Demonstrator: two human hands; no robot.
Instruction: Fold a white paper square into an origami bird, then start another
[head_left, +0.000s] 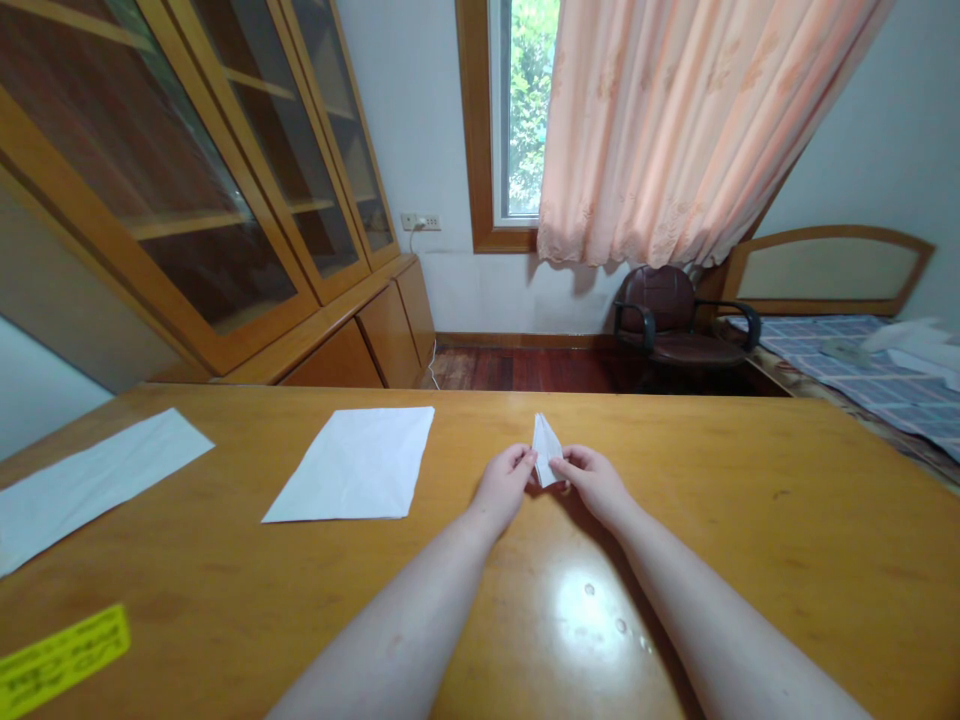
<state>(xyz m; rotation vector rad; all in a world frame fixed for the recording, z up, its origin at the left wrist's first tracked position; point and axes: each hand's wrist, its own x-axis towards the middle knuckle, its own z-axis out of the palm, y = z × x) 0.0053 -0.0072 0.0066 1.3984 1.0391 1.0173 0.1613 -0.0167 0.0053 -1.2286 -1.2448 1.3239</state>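
A small piece of folded white paper (546,448), narrow and pointed at its far end, is held between my two hands just above the wooden table (720,500). My left hand (507,480) pinches its left edge between thumb and fingers. On the other side, my right hand (596,480) grips the right edge, the thumb lying on the paper's face. The fingers beneath the paper are mostly hidden. To the left of my hands, a white paper sheet (360,460) lies flat on the table.
Another long white paper strip (97,480) lies at the table's left. A yellow label with dark writing (64,660) is at the near left corner. Beyond the table stand a glass-doored cabinet (300,280), a dark red armchair (675,320) and a bed (862,350).
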